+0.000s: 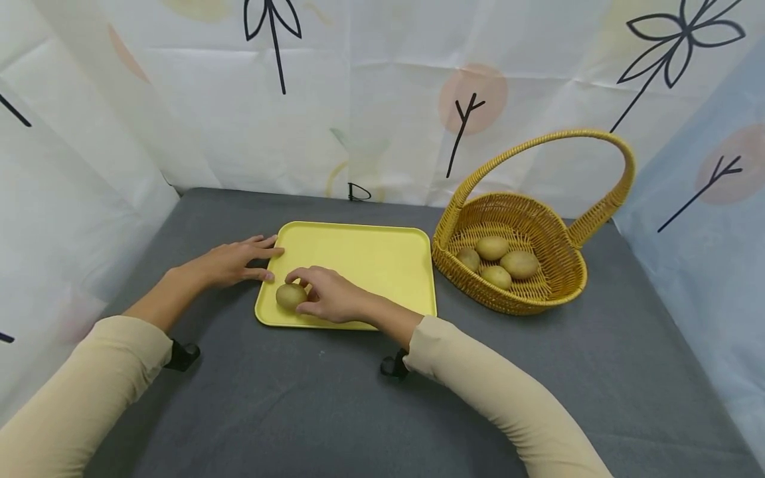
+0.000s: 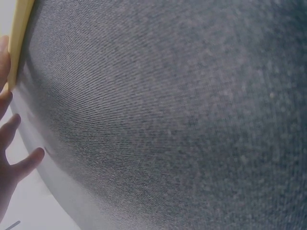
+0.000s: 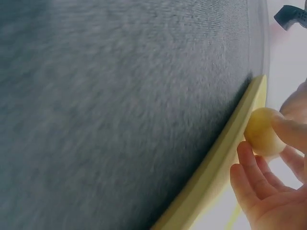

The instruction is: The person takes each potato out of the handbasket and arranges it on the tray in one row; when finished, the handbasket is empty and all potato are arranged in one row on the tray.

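A potato (image 1: pixel 291 297) lies at the near left corner of a yellow tray (image 1: pixel 364 259). My right hand (image 1: pixel 335 295) holds it from the right side; in the right wrist view, thumb and fingers curl about the potato (image 3: pixel 265 132), close above the tray's rim. At the tray's left edge, my left hand (image 1: pixel 236 261) rests with spread fingers, the tips touching the rim. The left wrist view shows only part of those fingers beside the yellow rim (image 2: pixel 19 38). Several more potatoes (image 1: pixel 520 264) lie in a wicker basket (image 1: pixel 508 305) right of the tray.
The basket's tall arched handle (image 1: pixel 550 136) rises above it at the back right. Dark grey cloth (image 1: pixel 299 405) covers the table. Patterned white curtains (image 1: pixel 382 99) hang behind the table and at both sides.
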`<action>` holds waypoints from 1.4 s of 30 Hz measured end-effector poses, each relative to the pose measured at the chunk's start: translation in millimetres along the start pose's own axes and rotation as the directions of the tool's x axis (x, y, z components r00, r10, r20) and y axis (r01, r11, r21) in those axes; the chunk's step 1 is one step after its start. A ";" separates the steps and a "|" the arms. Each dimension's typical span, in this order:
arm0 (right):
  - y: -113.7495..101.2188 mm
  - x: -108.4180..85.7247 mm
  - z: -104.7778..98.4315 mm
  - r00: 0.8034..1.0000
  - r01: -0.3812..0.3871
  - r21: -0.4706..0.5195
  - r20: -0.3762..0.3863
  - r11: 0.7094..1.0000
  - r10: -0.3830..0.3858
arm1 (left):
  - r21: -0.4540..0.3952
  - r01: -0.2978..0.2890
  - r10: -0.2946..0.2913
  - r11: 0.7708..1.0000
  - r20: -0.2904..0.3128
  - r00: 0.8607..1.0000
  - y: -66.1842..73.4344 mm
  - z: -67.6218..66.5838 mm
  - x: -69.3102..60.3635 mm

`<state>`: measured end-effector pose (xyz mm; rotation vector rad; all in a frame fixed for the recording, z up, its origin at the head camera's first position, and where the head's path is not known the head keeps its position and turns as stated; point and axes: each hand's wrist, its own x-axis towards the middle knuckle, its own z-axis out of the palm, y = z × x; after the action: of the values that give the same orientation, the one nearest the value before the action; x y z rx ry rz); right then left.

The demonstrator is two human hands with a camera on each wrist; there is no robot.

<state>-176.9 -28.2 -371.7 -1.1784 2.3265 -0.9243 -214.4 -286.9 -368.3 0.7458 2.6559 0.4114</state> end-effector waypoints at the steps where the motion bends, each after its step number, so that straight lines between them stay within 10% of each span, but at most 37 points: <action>1: 0.4 -3.1 -2.0 1.000 0.002 0.012 0.005 1.000 -0.002 | 0.002 0.002 -0.002 1.000 0.000 1.000 -0.2 0.0 -0.2; 17: 11.2 -116.1 -77.1 0.999 0.034 0.087 -0.003 0.996 -0.034 | 0.004 -0.003 0.003 1.000 0.001 1.000 2.2 0.7 -1.4; 24: 32.0 -177.1 -125.6 0.994 -0.086 0.059 -0.055 0.995 0.089 | 0.016 -0.002 0.002 1.000 0.004 1.000 -0.2 1.7 -0.2; 36: 78.9 -237.7 -202.5 0.949 -0.315 0.005 0.011 0.949 0.315 | 0.023 0.004 -0.004 1.000 0.013 1.000 0.0 2.1 0.8; 42: 97.6 -250.3 -219.6 0.884 -0.463 0.028 0.091 0.886 0.459 | 0.024 0.005 -0.005 1.000 0.013 1.000 -0.2 2.5 0.9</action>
<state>-215.1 302.7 -274.5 -0.5799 2.3473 -0.7351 -214.2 -286.2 -370.9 0.7467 2.6538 0.3728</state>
